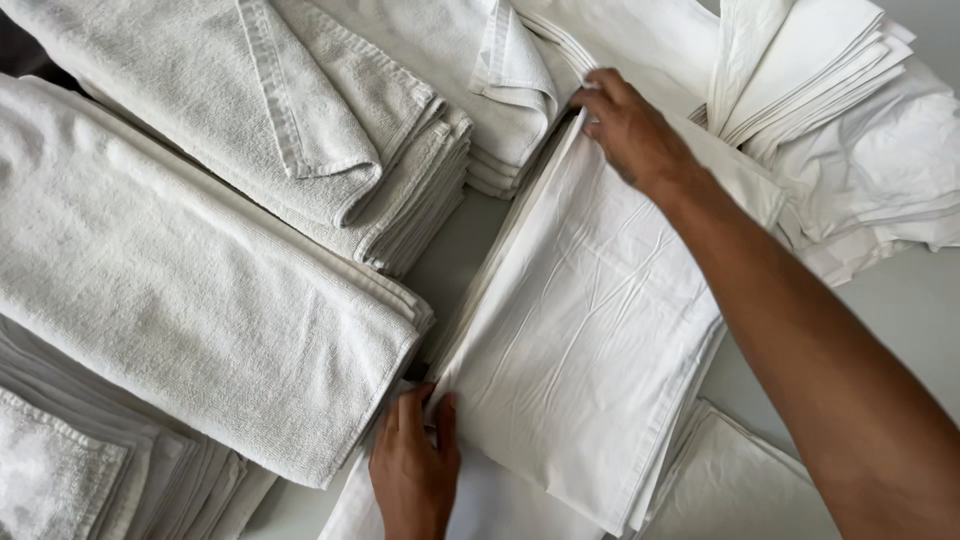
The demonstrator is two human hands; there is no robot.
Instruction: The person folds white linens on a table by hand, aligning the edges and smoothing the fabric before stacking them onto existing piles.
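**Folded White Sheet Held at Two Corners Among Linen Stacks**

The folded white sheet (590,330) lies near the middle of the grey table (900,310), set on a diagonal, with further flat white cloth (730,490) beneath and beside its near edge. The left hand (415,470) is at the near left corner; its grip is pinched together on the edge of the sheet there. The right hand (630,125) reaches to the far corner, fingers curled and pressed on the sheet's far edge; whether the thumb closes under the layers I cannot tell.

Handling judgement: the sheet looks thin, creased and limp, so it should be light but will sag and slide out of its fold if lifted from one point. It is not fragile. The two opposite corners, or the long folded edge, appear to be the sound places to take hold.

Count: two hands, one person. One sheet is in hand. To the left lie three thick towel stacks: a large folded towel (180,280), a far towel stack (330,120) and a lower near stack (90,470). At far right sits one loose pile of thin folded linens (850,110). Individual pieces within the stacks cannot be counted reliably.
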